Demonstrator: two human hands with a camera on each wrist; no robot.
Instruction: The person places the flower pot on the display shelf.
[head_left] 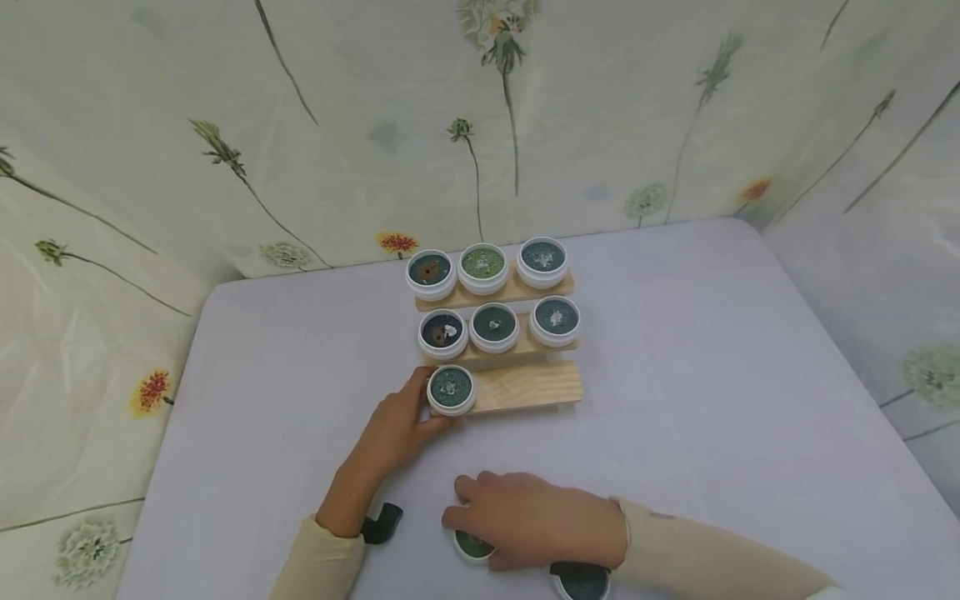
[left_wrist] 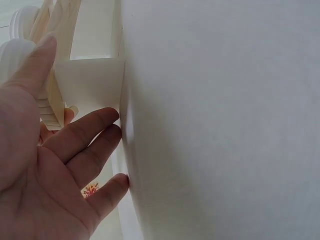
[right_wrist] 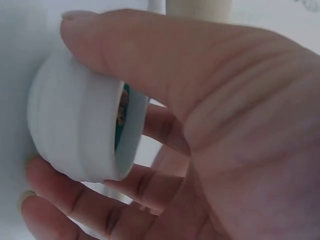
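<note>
My left hand (head_left: pixel 401 421) has its thumb and index finger about a small white jar (head_left: pixel 452 389) with a speckled green top. This jar sits at the left end of the lowest wooden step (head_left: pixel 528 387) of a three-step stand. In the left wrist view, the other fingers (left_wrist: pixel 95 155) reach down beside the stand's white support (left_wrist: pixel 92 80). Nearer the front, my right hand (head_left: pixel 528 518) grips another white jar (right_wrist: pixel 75 122) from above, thumb on one side and fingers on the other. Much of that jar's green top (head_left: pixel 474 546) is hidden by the hand in the head view.
Three white jars, one a lighter green jar (head_left: pixel 483 267), line the top step; three more, including a dark green jar (head_left: pixel 494 325), line the middle one. A further jar (head_left: pixel 583 583) stands by the right wrist at the front. Floral cloth (head_left: pixel 337 150) hangs behind the white table (head_left: pixel 712 375).
</note>
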